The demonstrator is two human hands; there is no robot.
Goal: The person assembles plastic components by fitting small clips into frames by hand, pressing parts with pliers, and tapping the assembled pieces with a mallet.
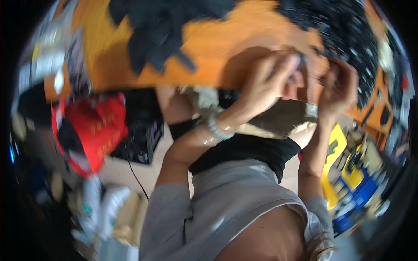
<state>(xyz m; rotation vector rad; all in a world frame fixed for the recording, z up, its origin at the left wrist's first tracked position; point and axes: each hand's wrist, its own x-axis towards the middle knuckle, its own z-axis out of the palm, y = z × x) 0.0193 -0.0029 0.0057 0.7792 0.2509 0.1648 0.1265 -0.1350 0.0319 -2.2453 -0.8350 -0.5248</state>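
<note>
My left hand (pixel 276 80) is over the front edge of the orange table (pixel 209 56), thumb and fingers pinched together. A small dark bit shows at its fingertips, too blurred to name. To its right, my right hand (pixel 343 89) has curled fingers beside the pile of small shiny black pieces (pixel 348 39). Whatever those fingers hold, if anything, is too smeared to make out. Between my hands a narrow greyish strip (pixel 310 80) runs down to a whitish end at the table edge. Another heap of flat matte black pieces (pixel 163 30) lies on the table further left.
A red bag (pixel 98 130) hangs left of my legs, next to a black crate (pixel 139 145). Rolls and packages (pixel 109 213) stand on the floor at lower left. At right are a yellow item (pixel 334 161) and blue containers (pixel 365 191). A brownish cloth (pixel 281 119) lies over my lap.
</note>
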